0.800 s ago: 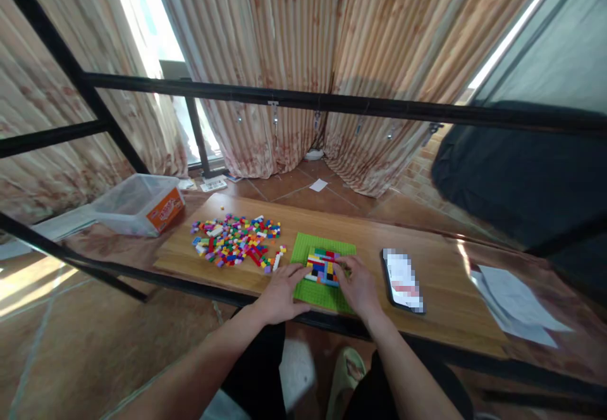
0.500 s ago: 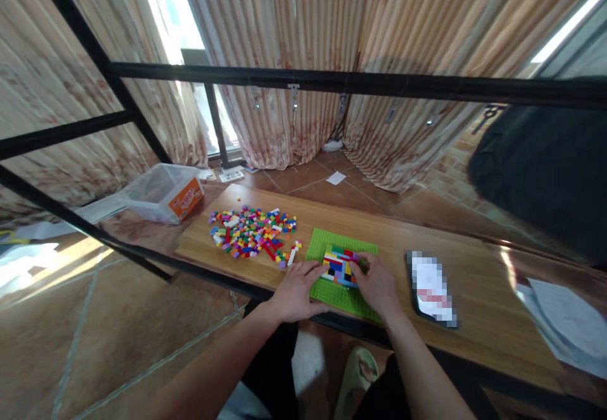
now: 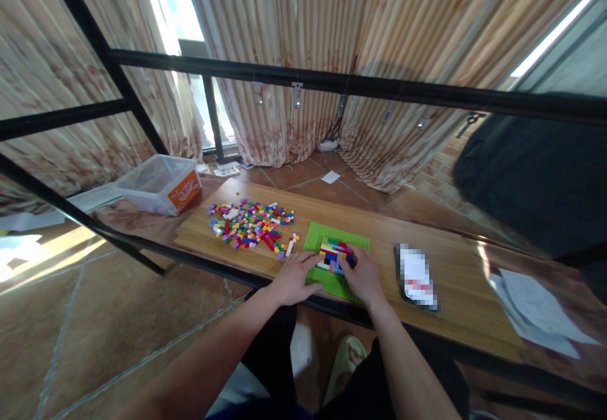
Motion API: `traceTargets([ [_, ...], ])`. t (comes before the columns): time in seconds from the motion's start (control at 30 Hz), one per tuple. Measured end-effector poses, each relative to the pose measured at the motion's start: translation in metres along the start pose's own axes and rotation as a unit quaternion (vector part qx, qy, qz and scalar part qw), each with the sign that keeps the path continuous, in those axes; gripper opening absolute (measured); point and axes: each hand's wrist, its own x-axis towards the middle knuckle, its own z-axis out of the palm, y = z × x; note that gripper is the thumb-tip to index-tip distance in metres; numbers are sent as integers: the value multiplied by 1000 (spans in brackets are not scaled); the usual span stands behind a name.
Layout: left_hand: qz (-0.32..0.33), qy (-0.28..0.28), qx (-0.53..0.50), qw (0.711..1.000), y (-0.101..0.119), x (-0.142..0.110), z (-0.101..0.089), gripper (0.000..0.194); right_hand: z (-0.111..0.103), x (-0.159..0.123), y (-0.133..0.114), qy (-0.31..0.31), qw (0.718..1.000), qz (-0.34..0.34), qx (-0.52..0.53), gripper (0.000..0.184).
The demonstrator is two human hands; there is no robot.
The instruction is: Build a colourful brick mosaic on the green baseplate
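A small build of multicoloured toy bricks (image 3: 331,259) sits on a green baseplate (image 3: 313,234) near the front edge of the wooden bench. My left hand (image 3: 294,279) steadies it from the left, fingertips against its side and palm low over the plate's edge. Round the right side curls my right hand (image 3: 364,276), its thumb and fingers on the bricks and covering that end. Whether a loose brick is under the right fingertips is hidden. To the left lies a spread pile of loose bricks (image 3: 256,222) in many colours.
A phone (image 3: 417,277) with a blurred screen lies right of the baseplate on the bench (image 3: 455,262). Papers (image 3: 540,306) are at the far right. Behind the pile stands a clear plastic box (image 3: 159,183) with an orange label. A black metal bar (image 3: 370,85) crosses ahead.
The whole view has shifted slightly, moving the bench items a little up and left in the picture. Both hands stay at the brick build; the right hand covers more of its right side.
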Motion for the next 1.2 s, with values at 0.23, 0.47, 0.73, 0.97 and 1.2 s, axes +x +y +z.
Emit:
traceTargets([
  [0.23,-4,7,-7,1000,-3,0,3,70,-1,-6,0,-20,1000,-17,5,55],
  [0.47,-7,15,-6,1000,-1,-1,4,67,1,-11,-2,-33,999,-17,-25,62],
  [0.73,-2,16,4,1000,-3,-1,6,67,2,-9,-1,-26,999,-14,-16,63],
  [0.97,-4,20,-3,1000,-2,-1,5,66,2,-10,1,-25,999,-16,-13,62],
  [1.2,-6,22,-12,1000,-2,-1,5,67,2,-9,2,-30,999,-22,-8,62],
])
